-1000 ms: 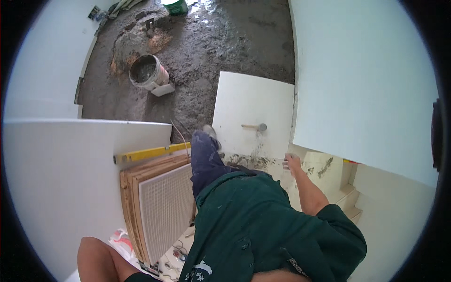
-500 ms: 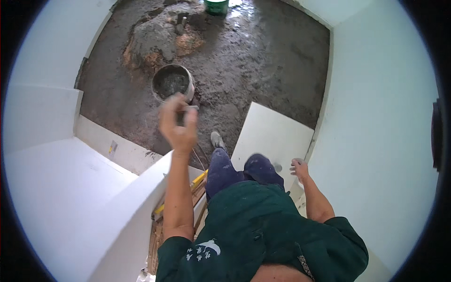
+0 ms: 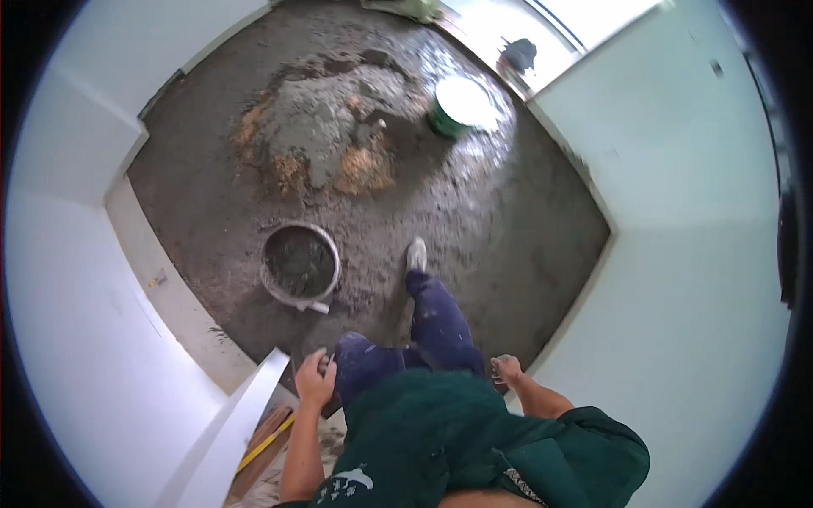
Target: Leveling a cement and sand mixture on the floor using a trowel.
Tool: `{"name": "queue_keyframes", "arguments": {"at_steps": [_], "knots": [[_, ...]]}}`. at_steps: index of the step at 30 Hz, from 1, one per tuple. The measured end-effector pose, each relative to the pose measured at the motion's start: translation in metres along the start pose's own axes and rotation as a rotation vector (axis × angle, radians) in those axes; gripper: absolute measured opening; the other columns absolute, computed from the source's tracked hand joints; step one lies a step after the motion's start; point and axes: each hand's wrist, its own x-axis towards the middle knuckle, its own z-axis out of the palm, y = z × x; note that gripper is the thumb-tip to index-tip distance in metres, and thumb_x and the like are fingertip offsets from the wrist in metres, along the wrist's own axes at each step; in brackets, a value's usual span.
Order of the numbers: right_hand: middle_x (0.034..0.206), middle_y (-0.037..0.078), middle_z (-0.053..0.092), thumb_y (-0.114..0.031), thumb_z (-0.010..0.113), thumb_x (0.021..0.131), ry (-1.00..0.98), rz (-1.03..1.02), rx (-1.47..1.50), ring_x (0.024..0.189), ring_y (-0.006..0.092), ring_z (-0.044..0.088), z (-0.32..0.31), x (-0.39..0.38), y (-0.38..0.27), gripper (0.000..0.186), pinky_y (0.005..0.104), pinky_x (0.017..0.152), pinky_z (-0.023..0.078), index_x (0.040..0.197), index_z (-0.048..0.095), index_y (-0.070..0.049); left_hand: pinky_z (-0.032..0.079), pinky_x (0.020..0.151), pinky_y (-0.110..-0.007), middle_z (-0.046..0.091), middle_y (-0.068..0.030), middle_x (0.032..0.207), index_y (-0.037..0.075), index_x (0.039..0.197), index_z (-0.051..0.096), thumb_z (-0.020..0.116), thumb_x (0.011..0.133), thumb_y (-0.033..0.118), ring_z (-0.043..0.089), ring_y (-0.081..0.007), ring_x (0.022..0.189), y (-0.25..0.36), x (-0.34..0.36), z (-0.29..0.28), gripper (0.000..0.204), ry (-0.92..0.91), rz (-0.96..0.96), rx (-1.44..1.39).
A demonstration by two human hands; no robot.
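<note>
My left hand (image 3: 316, 378) hangs beside my left thigh, fingers loosely bent, with nothing that I can make out in it. On my other side, my right hand (image 3: 506, 371) is held low by my hip, its fingers half curled and apart. Ahead of the left hand, and not touching it, a round bucket (image 3: 337, 262) stands on the wet grey floor, with grey mortar (image 3: 298, 258) inside and a pale handle (image 3: 315, 307) at its near rim. Farther off lies a heap of grey mortar and orange sand (image 3: 326, 127).
A green bucket (image 3: 447, 125) with a bright white top stands beyond the heap. Wooden boards and a yellow bar (image 3: 264, 442) lie low at left, behind a white wall edge (image 3: 275, 360). A small yellow-marked tool (image 3: 158, 278) rests on the left ledge. Right is a pale wall (image 3: 677, 313).
I have stepped forward, and the white panel by my right leg is out of view. My left hand has come down from in front of the bucket to my thigh.
</note>
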Motion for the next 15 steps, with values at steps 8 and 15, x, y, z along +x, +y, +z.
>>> {"name": "queue_keyframes", "arguments": {"at_steps": [8, 15], "knots": [[0.110, 0.025, 0.070, -0.044, 0.061, 0.093, 0.221, -0.802, -0.844, 0.107, 0.0419, 0.065, -0.026, 0.128, -0.510, 0.045, 0.0490, 0.093, 0.052, 0.112, 0.071, -0.004, 0.056, 0.076, -0.036, 0.071, -0.0098, 0.093, 0.007, 0.116, 0.069, 0.073, 0.085, 0.021, 0.070, -0.0237, 0.079, 0.139, 0.146, 0.144, 0.034, 0.003, -0.120, -0.310], [0.122, 0.023, 0.065, -0.040, 0.057, 0.093, 0.198, -0.966, -1.184, 0.119, 0.0404, 0.059, 0.120, 0.239, -0.745, 0.045, 0.0463, 0.101, 0.048, 0.118, 0.066, -0.004, 0.050, 0.095, -0.046, 0.063, -0.0157, 0.123, 0.007, 0.131, 0.059, 0.068, 0.089, 0.029, 0.060, -0.0363, 0.114, 0.174, 0.303, 0.307, 0.048, -0.164, -0.099, -0.306]]}}
